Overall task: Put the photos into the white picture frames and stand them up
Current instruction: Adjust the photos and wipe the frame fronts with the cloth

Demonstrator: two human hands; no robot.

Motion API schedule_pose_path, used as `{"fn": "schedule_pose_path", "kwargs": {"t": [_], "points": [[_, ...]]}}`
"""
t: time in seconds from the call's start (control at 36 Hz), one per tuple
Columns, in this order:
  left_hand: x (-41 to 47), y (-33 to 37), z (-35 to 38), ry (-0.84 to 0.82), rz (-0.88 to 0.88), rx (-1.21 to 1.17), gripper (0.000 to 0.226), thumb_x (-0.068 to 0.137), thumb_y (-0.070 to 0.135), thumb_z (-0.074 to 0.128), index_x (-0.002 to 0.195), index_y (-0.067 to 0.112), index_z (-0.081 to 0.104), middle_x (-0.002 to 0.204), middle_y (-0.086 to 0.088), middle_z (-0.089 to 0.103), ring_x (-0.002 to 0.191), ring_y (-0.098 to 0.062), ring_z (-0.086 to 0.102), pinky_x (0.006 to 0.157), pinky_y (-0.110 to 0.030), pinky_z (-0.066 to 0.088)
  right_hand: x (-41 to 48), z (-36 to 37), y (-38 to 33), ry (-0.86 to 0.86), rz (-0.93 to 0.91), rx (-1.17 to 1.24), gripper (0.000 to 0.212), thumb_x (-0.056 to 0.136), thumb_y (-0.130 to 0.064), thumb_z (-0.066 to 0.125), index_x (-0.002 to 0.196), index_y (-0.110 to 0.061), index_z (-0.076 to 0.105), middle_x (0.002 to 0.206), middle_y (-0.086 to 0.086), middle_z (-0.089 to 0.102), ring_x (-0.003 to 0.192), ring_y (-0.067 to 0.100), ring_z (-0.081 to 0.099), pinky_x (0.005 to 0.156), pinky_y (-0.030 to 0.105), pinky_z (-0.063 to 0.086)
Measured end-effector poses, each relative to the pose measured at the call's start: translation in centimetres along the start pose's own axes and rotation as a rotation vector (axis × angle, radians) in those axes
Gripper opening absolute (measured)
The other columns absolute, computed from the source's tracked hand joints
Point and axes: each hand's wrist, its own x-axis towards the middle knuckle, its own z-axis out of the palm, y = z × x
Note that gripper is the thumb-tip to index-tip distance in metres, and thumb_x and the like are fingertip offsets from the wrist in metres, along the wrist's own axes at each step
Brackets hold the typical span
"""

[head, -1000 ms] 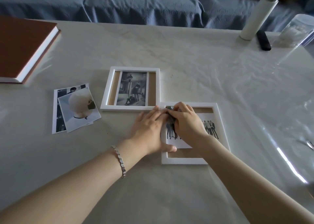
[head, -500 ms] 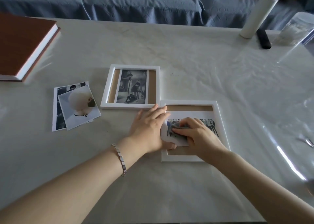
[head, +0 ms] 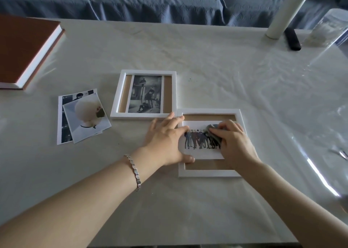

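Two white picture frames lie flat on the table. The near frame [head: 209, 173] shows a photo of a row of people [head: 195, 141]. My left hand [head: 165, 140] rests flat on that frame's left edge, fingers straight. My right hand [head: 235, 142] grips a small grey cloth [head: 211, 130] and presses it on the frame's front over the photo's right part. The far frame [head: 146, 71] holds a black-and-white photo [head: 146, 94] and touches the near frame's corner. Two loose photos [head: 84, 116] lie overlapped to the left.
A brown book [head: 22, 46] lies at the far left. At the back right stand a white cylinder [head: 284, 14], a black remote [head: 291, 38] and a clear container [head: 327, 29]. A wrinkled clear sheet covers the table. A blue sofa [head: 150, 1] runs behind.
My right hand has slid the grey cloth from the near frame's upper left down and then rightward across the photo. My left hand has stayed on the frame's left edge.
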Motion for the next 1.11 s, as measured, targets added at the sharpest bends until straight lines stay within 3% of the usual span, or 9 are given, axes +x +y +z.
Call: {"fn": "schedule_pose_path", "kwargs": {"t": [0.14,0.22,0.42,0.47,0.56,0.67,0.78,0.97,1.11], "points": [[0.1,0.1,0.0,-0.016,-0.003,-0.024,0.092,0.066,0.072,0.059,0.142,0.032,0.026,0.156,0.008,0.005,0.143,-0.015,-0.006,0.115,-0.049,0.002,-2.4,1.0,-1.9,-0.07,-0.237,0.024,0.041,0.082,-0.019,0.035,0.104,-0.013,0.069,0.095,0.006,0.061,0.088,0.024,0.051,0.053,0.041,0.053],[0.1,0.0,-0.2,-0.048,0.008,-0.007,0.093,0.068,0.072,0.057,0.144,0.031,0.022,0.156,0.008,0.002,0.143,-0.016,-0.008,0.115,-0.05,0.0,-3.0,0.4,-1.5,-0.132,-0.281,0.055,0.048,0.083,-0.027,0.028,0.102,-0.016,0.071,0.096,0.001,0.063,0.09,0.019,0.053,0.062,0.035,0.055],[0.4,-1.1,-1.3,-0.119,0.08,0.067,0.069,0.083,0.062,0.043,0.143,0.038,0.02,0.155,0.013,-0.004,0.141,-0.013,-0.017,0.112,-0.05,-0.01,-1.6,0.0,0.1,0.043,-0.065,0.045,0.035,0.081,0.002,0.046,0.101,-0.012,0.071,0.097,0.007,0.062,0.093,0.031,0.053,0.075,0.04,0.05],[0.5,-0.9,-1.6,-0.115,0.095,0.077,0.061,0.086,0.055,0.041,0.142,0.037,0.024,0.155,0.015,-0.001,0.141,-0.011,-0.016,0.114,-0.049,-0.01,-1.4,0.3,-0.3,0.043,-0.022,0.027,0.034,0.084,-0.001,0.047,0.106,-0.014,0.069,0.1,0.006,0.06,0.095,0.029,0.05,0.075,0.037,0.047],[0.7,-0.5,-1.9,-0.107,0.115,0.079,0.054,0.089,0.044,0.039,0.141,0.034,0.029,0.154,0.017,0.009,0.142,-0.01,-0.011,0.116,-0.047,-0.007,-1.9,0.9,-1.5,0.054,-0.106,0.018,0.04,0.081,-0.018,0.037,0.104,-0.014,0.069,0.097,0.007,0.061,0.089,0.031,0.054,0.062,0.042,0.051],[0.9,-0.3,-2.0,-0.091,0.116,0.074,0.048,0.092,0.036,0.035,0.14,0.031,0.034,0.153,0.018,0.015,0.143,-0.009,-0.006,0.116,-0.045,-0.004,-3.2,1.9,-2.6,-0.062,-0.279,0.053,0.04,0.076,-0.006,0.041,0.102,-0.012,0.07,0.096,0.006,0.064,0.089,0.028,0.055,0.055,0.043,0.055],[1.1,-0.3,-1.8,-0.087,0.112,0.087,0.05,0.09,0.039,0.037,0.14,0.031,0.035,0.153,0.017,0.016,0.143,-0.009,-0.004,0.116,-0.047,0.0,-4.3,1.9,-2.7,-0.119,-0.34,0.066,0.046,0.068,0.007,0.046,0.101,-0.014,0.07,0.096,0.001,0.062,0.088,0.014,0.042,0.054,0.036,0.054],[1.0,0.1,-1.7,-0.078,0.085,0.129,0.06,0.083,0.052,0.045,0.139,0.031,0.035,0.153,0.016,0.016,0.143,-0.01,-0.001,0.116,-0.046,0.002,-4.5,1.2,-2.0,-0.191,-0.362,0.09,0.047,0.068,0.008,0.044,0.097,-0.019,0.071,0.097,-0.002,0.063,0.09,0.012,0.043,0.055,0.039,0.054],[1.0,0.5,-1.7,-0.104,0.058,0.151,0.082,0.073,0.071,0.05,0.141,0.029,0.03,0.154,0.015,0.014,0.143,-0.011,-0.004,0.116,-0.047,-0.001,-4.1,0.3,-0.8,-0.158,-0.335,0.074,0.042,0.065,0.005,0.045,0.083,-0.021,0.073,0.093,-0.007,0.066,0.089,0.008,0.046,0.062,0.034,0.054]]}}
